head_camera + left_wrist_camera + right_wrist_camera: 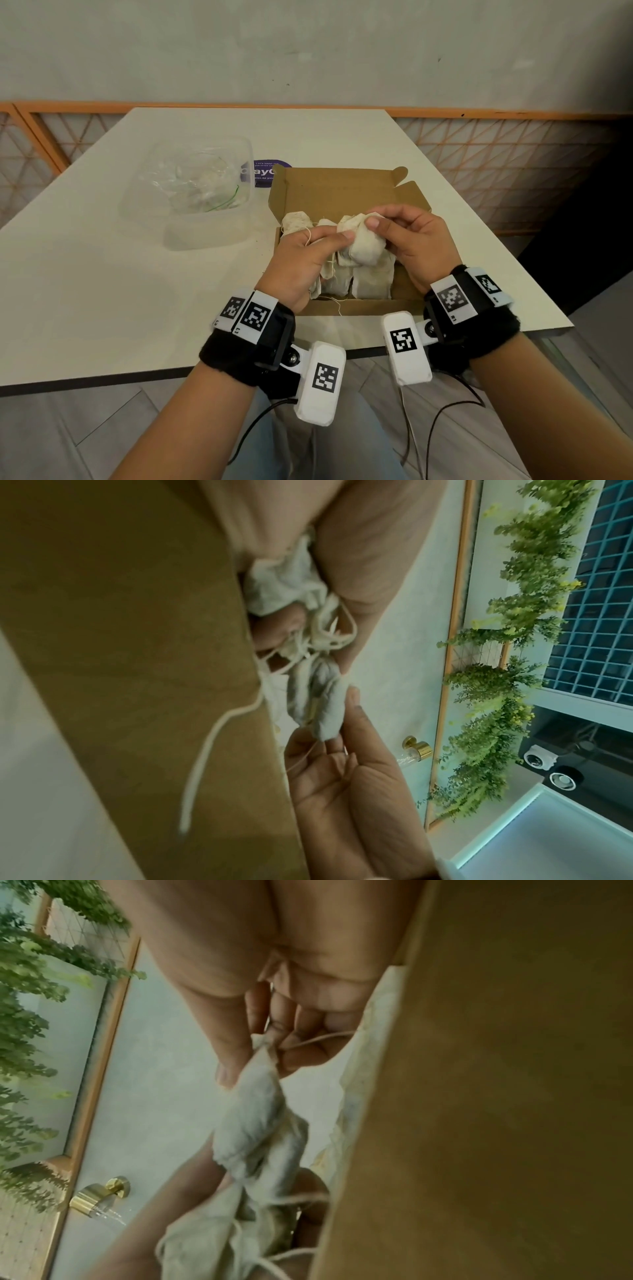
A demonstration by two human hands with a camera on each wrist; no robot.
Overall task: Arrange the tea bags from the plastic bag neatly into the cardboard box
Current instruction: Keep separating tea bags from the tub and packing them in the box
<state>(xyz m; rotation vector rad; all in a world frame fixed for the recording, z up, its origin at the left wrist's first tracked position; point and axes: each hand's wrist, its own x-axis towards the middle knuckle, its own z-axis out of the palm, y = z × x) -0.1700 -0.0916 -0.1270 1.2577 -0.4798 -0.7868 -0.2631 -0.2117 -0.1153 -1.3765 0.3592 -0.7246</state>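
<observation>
An open brown cardboard box (346,192) sits on the table in front of me, with several cream tea bags (371,281) laid in its near half and one more (296,221) at its left wall. Over the box my left hand (320,246) grips a bunch of tea bags (366,248) with tangled strings (322,634). My right hand (394,228) pinches the top of one bag (253,1115) in that bunch between thumb and fingers. The crumpled clear plastic bag (202,185) lies in a clear tub to the left.
The clear plastic tub (191,219) stands left of the box. A purple round sticker (265,173) is on the white table (102,274) behind the box. One loose string (337,305) hangs over the box's front edge. The table's front edge runs just below my wrists.
</observation>
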